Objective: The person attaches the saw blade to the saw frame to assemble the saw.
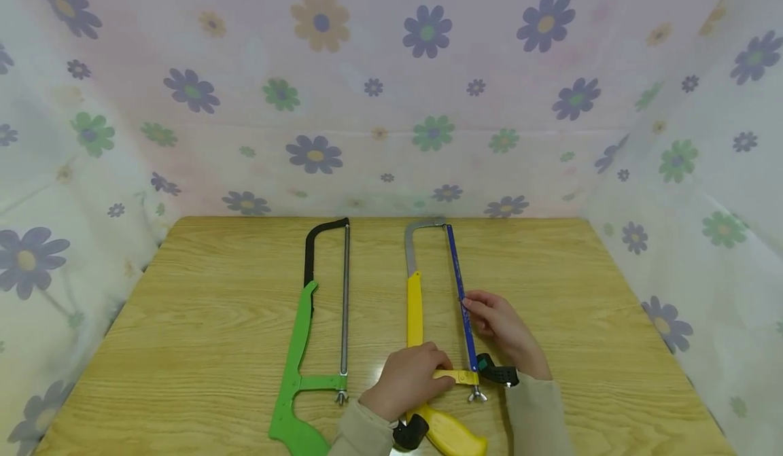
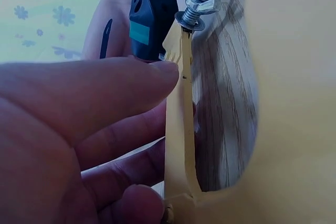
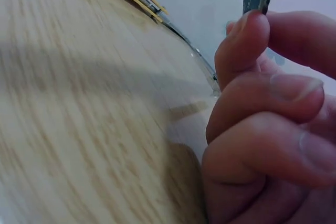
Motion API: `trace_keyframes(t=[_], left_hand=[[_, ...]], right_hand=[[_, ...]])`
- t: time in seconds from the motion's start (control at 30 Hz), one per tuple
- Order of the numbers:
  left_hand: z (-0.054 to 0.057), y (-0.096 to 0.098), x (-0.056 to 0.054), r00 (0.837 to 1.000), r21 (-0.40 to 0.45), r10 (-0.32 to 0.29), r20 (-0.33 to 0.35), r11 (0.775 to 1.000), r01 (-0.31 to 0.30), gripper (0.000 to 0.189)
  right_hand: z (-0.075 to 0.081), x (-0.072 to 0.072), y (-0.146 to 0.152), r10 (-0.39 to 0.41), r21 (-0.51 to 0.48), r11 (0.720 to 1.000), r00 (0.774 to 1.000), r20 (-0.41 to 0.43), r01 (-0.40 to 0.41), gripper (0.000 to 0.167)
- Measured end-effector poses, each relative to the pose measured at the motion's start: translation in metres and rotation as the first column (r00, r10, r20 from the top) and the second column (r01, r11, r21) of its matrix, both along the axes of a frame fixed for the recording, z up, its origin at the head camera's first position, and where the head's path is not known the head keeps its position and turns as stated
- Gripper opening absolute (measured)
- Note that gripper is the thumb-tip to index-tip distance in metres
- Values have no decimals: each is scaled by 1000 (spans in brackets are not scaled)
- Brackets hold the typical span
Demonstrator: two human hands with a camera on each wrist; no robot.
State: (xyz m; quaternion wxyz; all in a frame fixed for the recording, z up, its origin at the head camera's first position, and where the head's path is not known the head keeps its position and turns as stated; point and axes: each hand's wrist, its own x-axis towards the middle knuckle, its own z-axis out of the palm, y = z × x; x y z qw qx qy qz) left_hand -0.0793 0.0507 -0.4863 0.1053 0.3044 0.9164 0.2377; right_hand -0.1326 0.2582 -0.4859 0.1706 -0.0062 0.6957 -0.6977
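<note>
Pinching blue blade [image 1: 457,272]; right fingers [image 1: 486,300] well inside table edge [image 1: 651,334].

Head view forward-down over table [image 1: 214,347], 2 wrist close-ups

The yellow saw [image 1: 414,310] looks smooth (its wing nut [image 2: 197,8], shiny metal).
</note>
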Motion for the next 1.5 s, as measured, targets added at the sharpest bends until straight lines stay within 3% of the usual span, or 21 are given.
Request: trace_keyframes(t=[0.37,0.83,0.97,1.13,1.37,1.5], left_hand=[[1,-1,0,1000,2,-11,19,1000,11,16],[1,-1,0,1000,2,-6,4,1000,6,15],[0,0,0,1000,-2,1,0,1000,-1,15],[0,1,1,1000,-1,-3,4,1000,3,15],[0,0,0,1000,-5,2,-2,1000,-2,16],[0,-1,0,1000,-11,-7,4,1000,7,17]], right_hand=[[-20,-14,10,-16,-3,1000,998,57,17,41],[2,-12,2,15,-8,1000,998,58,-14,40],[1,-13,2,9,-6,1000,997,75,-8,40],[-13,-15,9,-1,45,999,999,54,-2,44],[-16,-7,10,115,104,987,992,44,-119,55],[-15,3,10,121,122,984,990,73,-130,60]])
